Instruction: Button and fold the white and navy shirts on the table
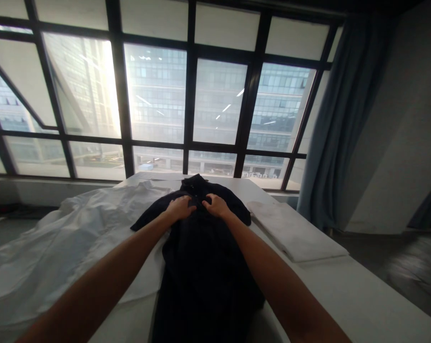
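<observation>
Head view: a dark garment [204, 267] lies along the middle of the table [326, 281], its collar [194, 180] near the far edge and its body running toward the person until it leaves the lower border of view. Such an orientation presumably brings its upper front within even reach of both arms. Left hand [180, 207] and right hand [216, 206] each hold a little of the fabric just below the collar, apparently to control both sides of the front together; the exact fold gripped is too dark to verify.

Pose: both arms extend forward, nearly straight, converging. Fingers curl over the cloth, thumbs point inward toward each other, and a narrow gap separates the hands.

Adjacent items: a crumpled white sheet [94, 228] covers the table's left edge, and a folded white cloth [297, 231] lies flat by the right edge. Their positions suggest that the middle is reserved for the garment. Beyond the far edge stands a window [220, 100].
</observation>
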`<state>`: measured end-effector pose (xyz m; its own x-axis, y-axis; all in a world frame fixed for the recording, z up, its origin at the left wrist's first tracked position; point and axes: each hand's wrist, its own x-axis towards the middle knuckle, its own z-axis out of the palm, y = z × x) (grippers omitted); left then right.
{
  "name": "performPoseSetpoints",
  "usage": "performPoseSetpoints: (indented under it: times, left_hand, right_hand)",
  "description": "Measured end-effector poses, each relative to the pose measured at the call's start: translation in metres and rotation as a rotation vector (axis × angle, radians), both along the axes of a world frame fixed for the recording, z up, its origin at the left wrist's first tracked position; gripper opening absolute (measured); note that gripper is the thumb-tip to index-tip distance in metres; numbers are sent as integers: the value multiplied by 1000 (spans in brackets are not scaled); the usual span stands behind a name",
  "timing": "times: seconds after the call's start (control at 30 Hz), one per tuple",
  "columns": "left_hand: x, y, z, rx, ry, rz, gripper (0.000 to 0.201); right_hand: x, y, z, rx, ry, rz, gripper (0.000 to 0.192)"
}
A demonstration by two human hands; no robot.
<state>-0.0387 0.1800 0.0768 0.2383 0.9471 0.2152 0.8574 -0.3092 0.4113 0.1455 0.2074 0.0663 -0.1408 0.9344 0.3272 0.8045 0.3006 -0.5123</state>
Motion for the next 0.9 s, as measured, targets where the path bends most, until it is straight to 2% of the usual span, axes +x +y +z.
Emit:
performPoseSetpoints:
  times: [0.1, 0.17, 0.23, 0.3, 0.37, 0.47, 0.53, 0.6, 0.7, 0.8, 0.9]
  left_hand:
    - [5, -38, -41, -119, 254, -151, 61]
    - [0, -62, -60, -208, 346, -206, 69]
    - [-11, -81, -70, -256, 398, -226, 71]
    - [-23, -96, -70, -268, 408, -260, 71]
    - [-32, -106, -64, -236, 395, -324, 71]
    - [-30, -116, -48, -181, 355, -385, 47]
    - [-21, -119, -40, -174, 317, -377, 37]
    - [-11, -120, -37, -156, 295, -350, 30]
    - [1, -121, -41, -68, 314, -308, 15]
    - [6, -117, -46, -17, 355, -268, 16]
    - [10, -101, -48, -35, 316, -176, 23]
  right_hand:
    - [8, -29, -32, -103, -187, 124, 33]
    - [19, -50, -51, -179, -244, 172, 44]
    - [35, -69, -62, -241, -257, 202, 59]
    - [50, -84, -65, -274, -238, 236, 69]
    - [61, -93, -60, -290, -208, 265, 71]
    - [57, -97, -44, -381, -216, 204, 43]
    - [42, -95, -34, -439, -279, 115, 40]
    - [22, -90, -29, -373, -339, 29, 43]
    - [-7, -82, -35, -159, -384, -48, 38]
    - [-22, -71, -48, -99, -427, -57, 35]
    - [-24, -59, -60, -80, -438, -49, 26]
